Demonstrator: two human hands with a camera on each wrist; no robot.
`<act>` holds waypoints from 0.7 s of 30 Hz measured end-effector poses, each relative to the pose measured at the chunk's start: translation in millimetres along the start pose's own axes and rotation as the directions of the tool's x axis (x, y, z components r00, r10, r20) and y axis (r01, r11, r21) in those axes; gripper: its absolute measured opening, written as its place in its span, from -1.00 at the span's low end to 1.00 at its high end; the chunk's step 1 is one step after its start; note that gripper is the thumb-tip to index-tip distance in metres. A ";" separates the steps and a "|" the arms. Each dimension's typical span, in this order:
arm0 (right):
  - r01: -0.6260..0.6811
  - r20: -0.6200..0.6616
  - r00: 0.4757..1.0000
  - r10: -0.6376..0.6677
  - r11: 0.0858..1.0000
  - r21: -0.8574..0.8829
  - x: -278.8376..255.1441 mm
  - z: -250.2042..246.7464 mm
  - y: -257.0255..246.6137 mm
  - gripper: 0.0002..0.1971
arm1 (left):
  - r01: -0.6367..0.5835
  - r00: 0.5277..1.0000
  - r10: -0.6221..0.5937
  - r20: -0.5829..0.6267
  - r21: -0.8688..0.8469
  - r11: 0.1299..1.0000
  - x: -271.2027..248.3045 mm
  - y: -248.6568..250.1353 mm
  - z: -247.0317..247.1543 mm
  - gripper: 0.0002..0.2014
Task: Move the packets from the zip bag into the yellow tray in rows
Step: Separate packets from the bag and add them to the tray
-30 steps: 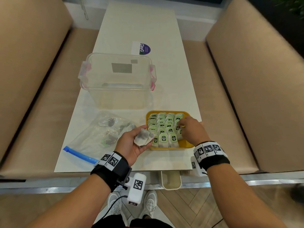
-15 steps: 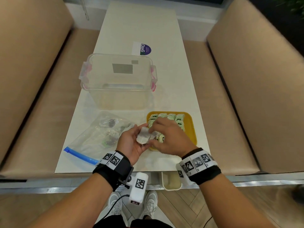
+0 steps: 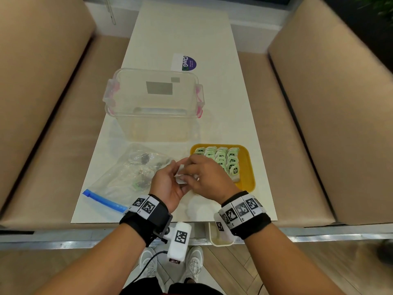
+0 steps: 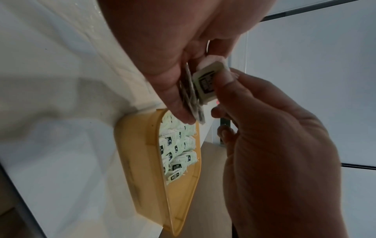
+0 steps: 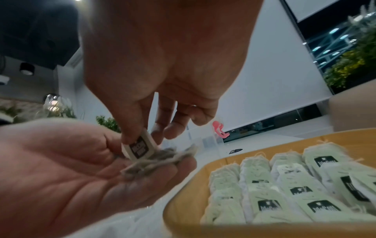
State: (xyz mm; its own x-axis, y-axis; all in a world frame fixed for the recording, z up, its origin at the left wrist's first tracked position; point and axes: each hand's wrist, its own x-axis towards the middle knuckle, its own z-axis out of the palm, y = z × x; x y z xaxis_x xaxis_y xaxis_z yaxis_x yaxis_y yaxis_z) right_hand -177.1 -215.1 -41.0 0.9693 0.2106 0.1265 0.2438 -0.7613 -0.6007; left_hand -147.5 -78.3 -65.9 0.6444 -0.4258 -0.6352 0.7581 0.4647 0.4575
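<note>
My left hand is palm up just left of the yellow tray and cups a small pile of packets. My right hand reaches over that palm. Its thumb and a finger pinch one packet by its black-and-white tag. The tray holds rows of pale green packets, overlapping front to back; its right strip is bare. The clear zip bag with a blue seal lies flat to the left, with a few dark items inside.
A clear plastic box with pink clips stands just beyond the bag and tray. A round sticker lies farther back on the white table. Tan benches flank the table on both sides.
My right hand left the tray's packets and came left over my left palm, where it now pinches one packet. The left hand stayed in place with its pile.
</note>
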 end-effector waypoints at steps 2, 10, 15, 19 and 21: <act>-0.038 -0.038 0.998 0.041 0.996 0.081 0.3 -8.1 -2.1 -0.86 | -0.025 0.999 0.026 -0.029 0.035 0.999 -0.3 0.6 -0.1 -0.52; -0.381 -0.099 0.911 0.400 0.909 0.169 -11.1 -58.2 31.6 -0.90 | -0.035 0.996 0.039 -0.078 0.053 0.998 -2.3 2.3 1.9 -0.65; -0.501 -0.006 0.864 0.503 0.860 -0.093 -27.6 -76.5 60.3 -0.89 | -0.024 0.997 0.028 -0.078 0.046 0.999 -5.3 1.1 5.2 -0.65; -0.564 0.041 0.810 0.585 0.797 -0.214 -37.4 -77.3 77.6 -0.80 | -0.020 0.996 0.025 -0.085 0.057 0.998 -6.4 -0.1 6.6 -0.65; -0.567 0.072 0.795 0.603 0.779 -0.267 -39.7 -74.4 79.9 -0.71 | -0.019 0.996 0.024 -0.086 0.055 0.998 -7.3 -0.4 7.3 -0.65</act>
State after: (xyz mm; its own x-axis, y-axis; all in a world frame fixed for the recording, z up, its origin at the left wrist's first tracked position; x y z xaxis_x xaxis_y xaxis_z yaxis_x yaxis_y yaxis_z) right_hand -193.8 -329.9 -35.3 0.9150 -0.2477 -0.3183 -0.3516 -0.8765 -0.3287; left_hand -151.8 -81.1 -56.9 0.6513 -0.3462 -0.6752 0.7499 0.4293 0.5033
